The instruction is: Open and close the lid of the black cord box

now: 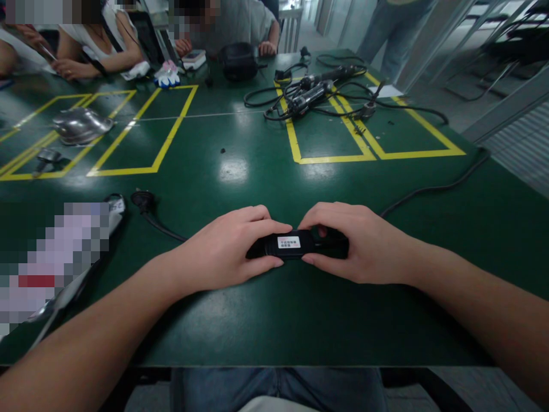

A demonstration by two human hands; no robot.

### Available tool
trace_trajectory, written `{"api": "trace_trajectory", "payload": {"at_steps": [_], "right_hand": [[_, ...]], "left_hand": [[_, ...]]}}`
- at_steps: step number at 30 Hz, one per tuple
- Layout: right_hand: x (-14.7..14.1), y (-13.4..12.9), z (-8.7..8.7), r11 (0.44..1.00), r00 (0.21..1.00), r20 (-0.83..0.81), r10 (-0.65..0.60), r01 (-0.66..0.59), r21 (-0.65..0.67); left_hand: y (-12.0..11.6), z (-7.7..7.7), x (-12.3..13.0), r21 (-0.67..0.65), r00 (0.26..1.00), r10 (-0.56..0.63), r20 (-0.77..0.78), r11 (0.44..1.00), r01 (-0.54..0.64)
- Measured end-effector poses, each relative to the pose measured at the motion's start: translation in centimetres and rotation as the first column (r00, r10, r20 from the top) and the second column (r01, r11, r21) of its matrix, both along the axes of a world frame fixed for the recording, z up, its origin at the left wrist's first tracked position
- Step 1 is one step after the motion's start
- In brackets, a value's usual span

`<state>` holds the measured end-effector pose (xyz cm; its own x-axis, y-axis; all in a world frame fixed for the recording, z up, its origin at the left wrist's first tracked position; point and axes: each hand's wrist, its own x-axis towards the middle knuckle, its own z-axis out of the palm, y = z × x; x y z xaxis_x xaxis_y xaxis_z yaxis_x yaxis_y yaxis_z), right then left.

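Note:
A slim black device with a white printed label [289, 242] lies lengthwise at the front of the green table, between my two hands. My left hand [234, 243] closes around its left end, thumb on the near side and fingers on the far side. The right end is held by my right hand [358, 243] in much the same way. A black cord with a plug [143, 200] runs behind my left wrist. Another black cable [433, 189] leads off to the right from behind my right hand. Where both cords end near the device is hidden.
The green table [240, 320] has yellow taped rectangles. Left lie a blurred-out packet [55, 257], a shiny metal bowl-like part [81, 126] and a small metal piece [47, 160]. Tangled cabled tools [311, 97] and a black case [239, 61] are farther back. People sit opposite.

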<state>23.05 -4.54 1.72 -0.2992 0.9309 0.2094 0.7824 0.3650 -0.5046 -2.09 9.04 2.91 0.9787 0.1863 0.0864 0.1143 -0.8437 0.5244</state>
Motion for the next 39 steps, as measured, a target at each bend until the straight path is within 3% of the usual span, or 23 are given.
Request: {"api": "trace_trajectory", "payload": {"at_steps": [4, 8, 13, 16, 19, 22, 26, 29, 33, 39], "right_hand": [[0.0, 0.0, 0.1, 1.0, 1.0, -0.017, 0.003, -0.003, -0.008], [0.0, 0.1, 0.5, 0.995, 0.997, -0.072, -0.036, 0.029, -0.095], [0.0, -0.1, 0.0, 0.987, 0.981, -0.161, -0.112, 0.091, -0.134], [0.0, -0.1, -0.2, 0.991, 0.976, -0.189, -0.112, 0.095, -0.097], [0.0, 0.1, 0.2, 0.989, 0.988, -0.121, -0.096, 0.08, -0.126], [-0.1, 0.2, 0.7, 0.991, 0.996, -0.063, -0.064, 0.056, -0.118], [0.0, 0.2, 0.8, 0.995, 0.997, -0.063, -0.037, 0.031, -0.1], [0.1, 0.3, 0.8, 0.993, 0.998, -0.064, -0.025, 0.018, -0.115], [0.2, 0.3, 0.8, 0.993, 0.998, -0.061, -0.015, 0.008, -0.119], [0.0, 0.3, 0.8, 0.995, 0.995, -0.097, -0.015, 0.005, -0.102]], "left_hand": [[0.0, 0.0, 0.0, 0.03, 1.0, -0.015, 0.027, 0.999, 0.014], [0.0, 0.2, 0.0, 0.012, 0.997, -0.014, 0.073, 1.0, 0.013], [0.5, -0.1, 0.1, 0.007, 0.973, 0.179, 0.149, 0.983, -0.182], [0.8, -0.4, 0.3, 0.047, 0.951, 0.291, 0.108, 0.954, -0.297], [1.1, -0.8, 0.6, 0.073, 0.946, 0.322, 0.032, 0.943, -0.323], [1.2, -1.0, 0.8, 0.073, 0.948, 0.317, 0.007, 0.946, -0.317], [1.3, -0.7, 0.5, 0.08, 0.949, 0.295, 0.109, 0.949, -0.304], [1.1, 0.2, 0.1, 0.058, 0.968, 0.204, 0.147, 0.975, -0.214], [0.6, 1.1, -0.2, -0.003, 0.999, 0.046, 0.002, 0.999, -0.046], [0.3, 1.2, 0.0, -0.018, 0.996, 0.042, -0.083, 0.999, -0.043]]}}
